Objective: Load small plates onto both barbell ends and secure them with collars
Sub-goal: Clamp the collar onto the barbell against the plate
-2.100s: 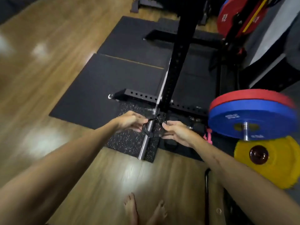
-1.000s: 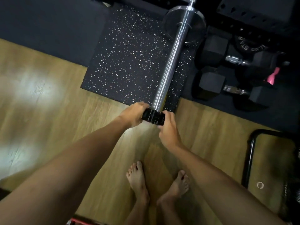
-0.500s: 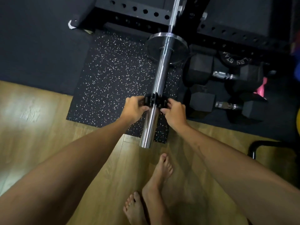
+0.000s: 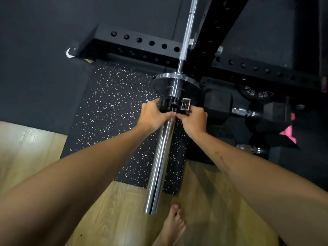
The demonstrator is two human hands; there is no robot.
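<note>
A chrome barbell sleeve runs from near my bare foot up to a small chrome-rimmed plate loaded at its inner end. A black collar with a silver latch sits on the sleeve just short of the plate. My left hand grips the collar's left side and my right hand grips its right side, thumbs meeting on the sleeve. Whether the collar touches the plate is hard to tell.
A black perforated rack base and upright cross behind the plate. Black hex dumbbells and a black weight plate lie right of the sleeve, beside a pink object. A speckled mat lies underneath, on a wood floor.
Both hands slid the collar from the sleeve's outer end inward along the sleeve until it sits close to the small plate. My view has moved closer over the bar.
</note>
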